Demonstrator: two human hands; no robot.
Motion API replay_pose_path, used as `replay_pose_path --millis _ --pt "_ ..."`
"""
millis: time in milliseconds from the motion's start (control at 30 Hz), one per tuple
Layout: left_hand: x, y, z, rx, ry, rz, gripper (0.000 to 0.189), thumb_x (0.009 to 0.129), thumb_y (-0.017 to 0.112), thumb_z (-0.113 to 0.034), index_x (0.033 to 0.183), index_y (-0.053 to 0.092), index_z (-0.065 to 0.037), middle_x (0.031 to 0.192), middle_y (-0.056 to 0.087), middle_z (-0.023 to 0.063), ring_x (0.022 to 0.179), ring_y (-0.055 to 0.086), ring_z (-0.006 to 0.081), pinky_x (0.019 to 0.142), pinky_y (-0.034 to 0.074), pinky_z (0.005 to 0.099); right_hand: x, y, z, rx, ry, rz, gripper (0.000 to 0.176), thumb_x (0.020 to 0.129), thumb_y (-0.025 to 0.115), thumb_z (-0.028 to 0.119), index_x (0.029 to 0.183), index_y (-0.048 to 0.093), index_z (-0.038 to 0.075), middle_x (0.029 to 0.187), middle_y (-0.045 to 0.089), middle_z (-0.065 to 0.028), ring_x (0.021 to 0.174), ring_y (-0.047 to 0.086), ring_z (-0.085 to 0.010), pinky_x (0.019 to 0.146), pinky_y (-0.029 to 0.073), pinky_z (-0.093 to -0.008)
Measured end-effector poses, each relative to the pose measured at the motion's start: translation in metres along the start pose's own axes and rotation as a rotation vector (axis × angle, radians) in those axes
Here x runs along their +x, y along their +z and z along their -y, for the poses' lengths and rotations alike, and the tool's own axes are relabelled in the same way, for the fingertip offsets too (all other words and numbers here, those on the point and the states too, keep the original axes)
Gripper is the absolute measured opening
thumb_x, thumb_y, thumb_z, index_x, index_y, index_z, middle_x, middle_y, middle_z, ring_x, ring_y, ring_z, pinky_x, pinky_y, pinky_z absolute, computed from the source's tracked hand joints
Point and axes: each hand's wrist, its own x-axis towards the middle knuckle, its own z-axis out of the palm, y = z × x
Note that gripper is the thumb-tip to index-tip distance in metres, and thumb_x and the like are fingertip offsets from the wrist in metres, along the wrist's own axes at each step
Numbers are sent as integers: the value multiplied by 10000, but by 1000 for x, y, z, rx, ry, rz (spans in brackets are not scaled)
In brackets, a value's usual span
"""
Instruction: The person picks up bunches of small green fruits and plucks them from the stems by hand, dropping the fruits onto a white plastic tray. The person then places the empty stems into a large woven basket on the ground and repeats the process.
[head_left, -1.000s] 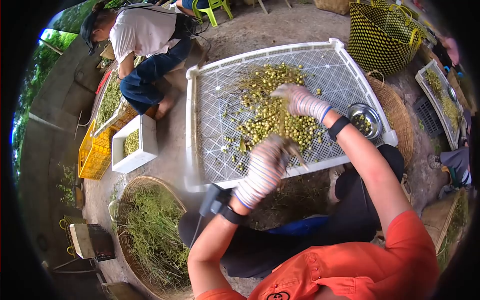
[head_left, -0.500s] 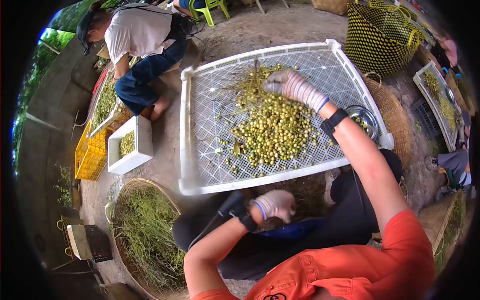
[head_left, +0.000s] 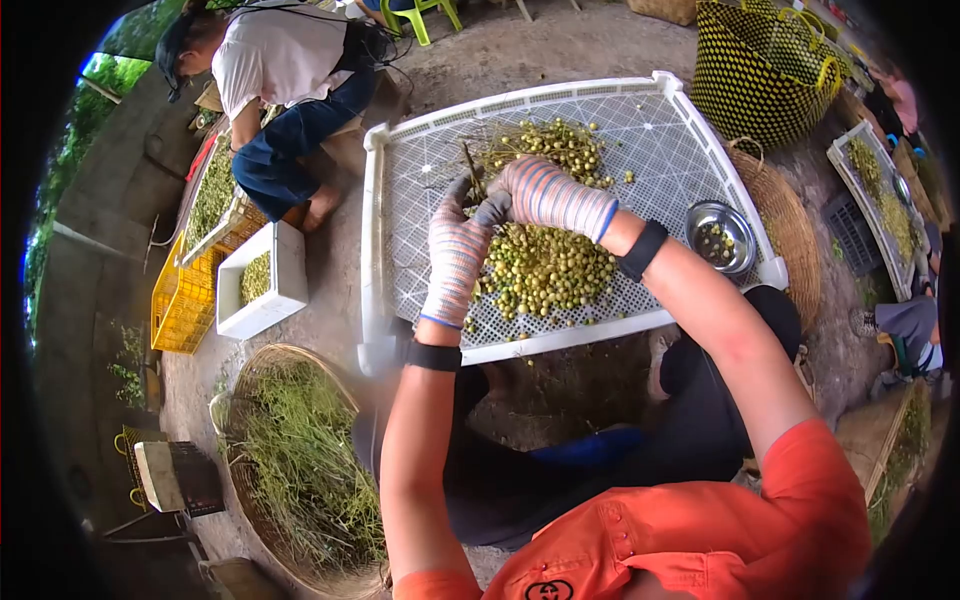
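My left hand and my right hand both wear striped knit gloves with grey fingertips. They meet over the left part of a white mesh tray, fingers closed around a thin brown twig that sticks up between them. My fingers hide its lower end. Beneath and beside the right hand lies a heap of small round yellow-green fruits. A second cluster of fruits, mixed with thin stems, lies behind the hands. A metal bowl with a few fruits sits at the tray's right side.
A round basket of green stems stands at lower left. Beyond it are a white box and a yellow crate. Another person sits bent at upper left. A yellow-black woven bag and a wicker basket are on the right.
My left hand has risen from over my lap to the tray and joined the right. The right hand has drawn left and nearer, bringing a twig from the pile.
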Motion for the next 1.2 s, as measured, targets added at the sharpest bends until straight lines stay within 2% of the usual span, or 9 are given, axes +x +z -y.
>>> replay_pose_path --millis 200,267,300,433,533,633,733,833,1200 --pt "1 -16 39 -116 -123 14 324 743 716 -85 1005 554 14 865 617 53 774 559 124 689 478 260 -9 36 -32 229 -132 112 241 735 634 345 746 636 104 697 622 -116 607 579 -327 563 474 -381" --pt "0 -13 28 -59 -64 91 351 728 729 -87 1013 549 12 877 617 51 777 557 127 702 472 253 7 54 -55 263 -43 148 251 760 640 348 807 662 102 703 647 -92 559 593 -247 550 478 -341" --pt "-1 -10 22 -1 -4 170 379 713 742 -90 1021 545 9 889 617 50 781 555 129 714 465 247 -12 12 -25 677 307 171 272 775 657 335 883 676 87 696 656 -61 534 577 -149 537 477 -303" --pt "-3 -1 29 139 -35 170 412 683 757 -67 1024 541 15 936 615 60 812 573 143 721 475 251 -9 -6 -10 607 198 134 341 749 700 325 966 666 65 683 655 -55 550 582 -106 544 484 -284" --pt "2 -3 45 -196 -168 23 373 692 743 -56 1007 557 15 917 625 65 767 586 130 660 493 266 -14 4 -6 521 3 0 372 756 688 354 990 657 67 836 665 -125 775 628 -136 713 487 -251" --pt "-3 -15 33 86 -253 10 230 752 699 -123 914 595 4 794 635 56 633 586 116 545 469 254 -11 10 -23 1027 16 -105 486 733 716 315 1138 577 84 1010 637 -59 933 593 -169 817 474 -308" --pt "-3 -18 17 72 -182 43 100 815 626 -113 859 621 -24 737 636 35 588 576 112 518 440 233 -15 19 -28 797 -61 -43 542 716 734 285 1182 536 93 1029 625 -43 927 584 -176 824 470 -321" --pt "0 -10 6 -65 -142 82 98 820 594 -40 906 606 6 859 643 69 755 599 141 693 496 258 -20 27 -16 638 -91 175 396 758 683 257 1080 582 50 967 644 -107 904 591 -164 799 461 -307" --pt "1 -24 23 158 -1 -106 46 824 579 3 870 587 -2 749 601 19 639 505 83 600 439 220 -33 52 -17 372 8 201 334 861 490 359 1066 588 114 955 629 -145 906 583 -343 798 456 -417"
